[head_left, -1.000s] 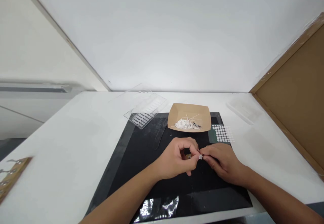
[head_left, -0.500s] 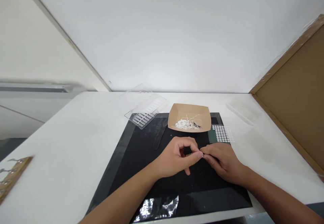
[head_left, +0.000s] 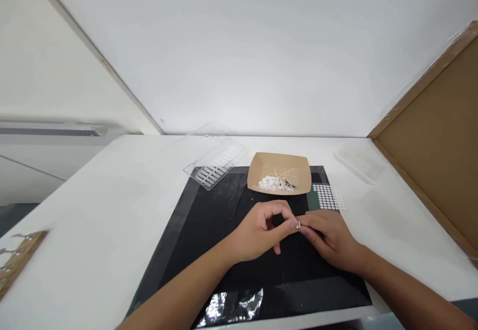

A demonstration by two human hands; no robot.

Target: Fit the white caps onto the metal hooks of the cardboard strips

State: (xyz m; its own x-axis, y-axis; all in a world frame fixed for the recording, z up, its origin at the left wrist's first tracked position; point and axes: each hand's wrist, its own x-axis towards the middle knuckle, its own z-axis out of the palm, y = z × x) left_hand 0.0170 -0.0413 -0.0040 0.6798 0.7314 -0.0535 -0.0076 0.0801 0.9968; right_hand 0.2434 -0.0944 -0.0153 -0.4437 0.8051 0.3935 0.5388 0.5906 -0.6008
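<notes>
My left hand (head_left: 261, 230) and my right hand (head_left: 330, 235) meet over the black mat (head_left: 257, 270), fingertips together. A small white piece (head_left: 298, 224) shows between them, pinched by the thumb and forefinger of each hand. Just beyond the hands, a brown paper tray (head_left: 280, 161) holds a heap of white bits and thin strips. A sheet of white round stickers (head_left: 328, 197) lies on a green backing to the right of the tray.
A clear plastic tray with slots (head_left: 212, 173) sits at the mat's back left, beside a thin dark strip (head_left: 236, 198). At the back right lies a translucent lid (head_left: 356, 163). A wooden board with metal hooks (head_left: 20, 260) is far left; a cardboard panel (head_left: 436, 136) stands right.
The fingertips have shifted slightly, and more of the small white piece shows between them. The other objects look unmoved.
</notes>
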